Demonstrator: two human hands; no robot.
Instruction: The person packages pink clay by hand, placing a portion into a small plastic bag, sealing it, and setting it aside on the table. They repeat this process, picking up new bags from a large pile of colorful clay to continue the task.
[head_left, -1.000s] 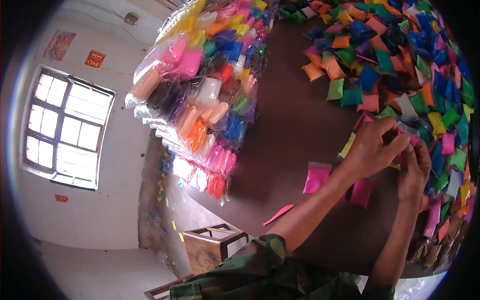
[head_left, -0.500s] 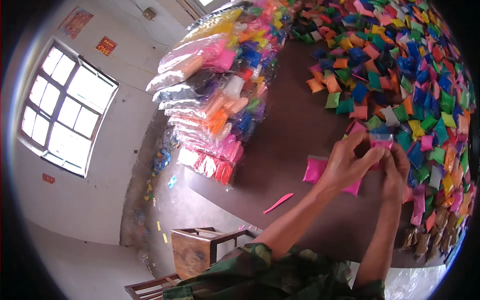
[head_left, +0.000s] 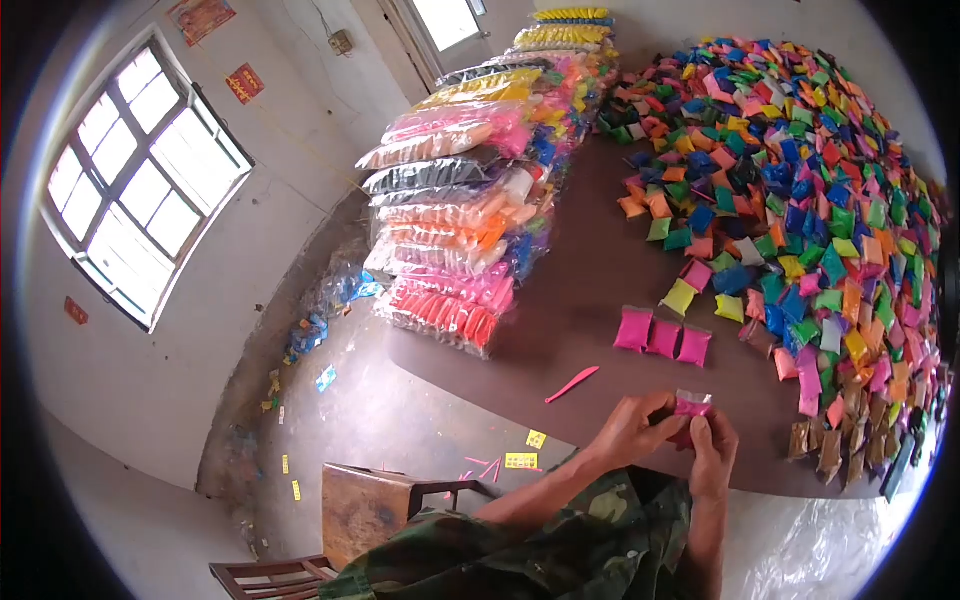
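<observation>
A small clear packet of magenta stuff is pinched between both hands near the table's front edge. My left hand grips its left side, fingers curled. On the other side my right hand has its thumb pressed against the packet. Beyond the hands, three similar magenta packets lie in a row: a left one, a middle one and a right one. To their lower left lies a pink plastic knife.
A large heap of colourful packets covers the table's right and back. Along the left edge are stacked clear bags of coloured packets. The brown tabletop shows between. A wooden stool stands at lower left; scraps litter the floor.
Both hands have drawn back toward my body with the packet still held. The camera view has shifted, and the row of three magenta packets is now uncovered.
</observation>
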